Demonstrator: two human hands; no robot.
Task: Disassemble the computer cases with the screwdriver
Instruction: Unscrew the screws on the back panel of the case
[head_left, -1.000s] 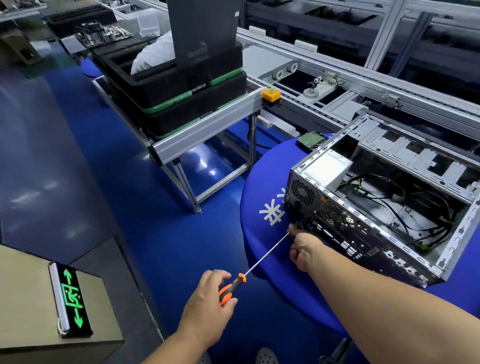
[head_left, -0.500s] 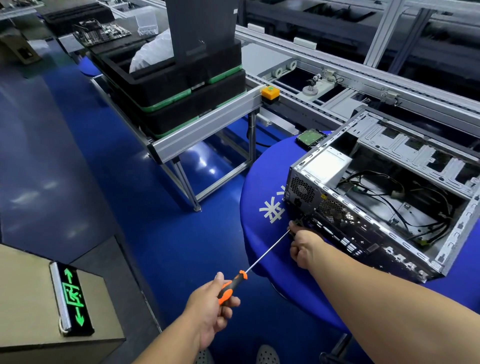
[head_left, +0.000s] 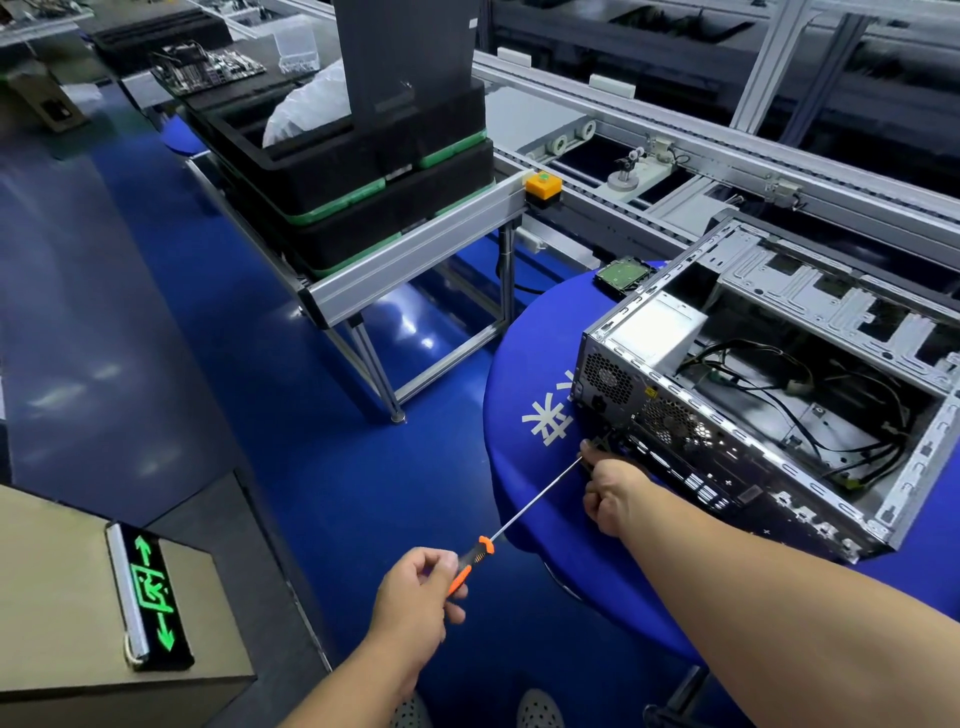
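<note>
On the round blue table at the right of the head view, an open computer case lay on its side, its perforated rear panel turned toward the person and black cables loose inside. At that rear panel's lower left corner the right hand had its fingers curled, pinching the tip end of the screwdriver against the case; whether a screw sat under the fingertips could not be told. Lower down, over the blue floor, the left hand gripped the orange-and-black handle, the long thin shaft slanting up and right to the case. Just behind the case a green hard drive lay on the table. Farther left, 2 stacked black trays sat on an aluminium conveyor frame, and a green exit sign rested on a tan box at lower left
</note>
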